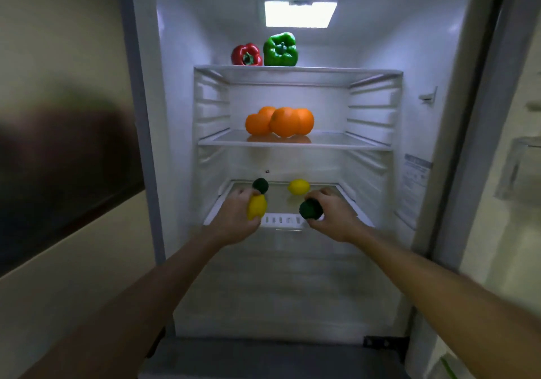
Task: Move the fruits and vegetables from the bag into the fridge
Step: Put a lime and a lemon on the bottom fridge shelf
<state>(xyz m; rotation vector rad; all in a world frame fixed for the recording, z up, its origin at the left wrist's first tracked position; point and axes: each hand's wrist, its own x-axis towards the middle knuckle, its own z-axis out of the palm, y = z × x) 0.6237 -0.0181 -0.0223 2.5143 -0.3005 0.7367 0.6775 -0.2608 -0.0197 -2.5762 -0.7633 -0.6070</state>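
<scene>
The fridge stands open in front of me. My left hand (234,217) grips a yellow lemon (257,207) at the front left of the lowest glass shelf (281,220). My right hand (333,214) holds a dark green round fruit (311,209) at the front right of the same shelf. On that shelf behind lie another dark green fruit (260,185) and a second lemon (298,187). Several oranges (279,124) sit on the middle shelf. A red pepper (246,54) and a green pepper (280,49) stand on the top shelf. No bag is in view.
Ribbed side walls (210,109) flank the shelves. A clear drawer front (281,261) lies below the lowest shelf. The open fridge door (521,173) is at the right, a wall and a dark panel (64,179) at the left.
</scene>
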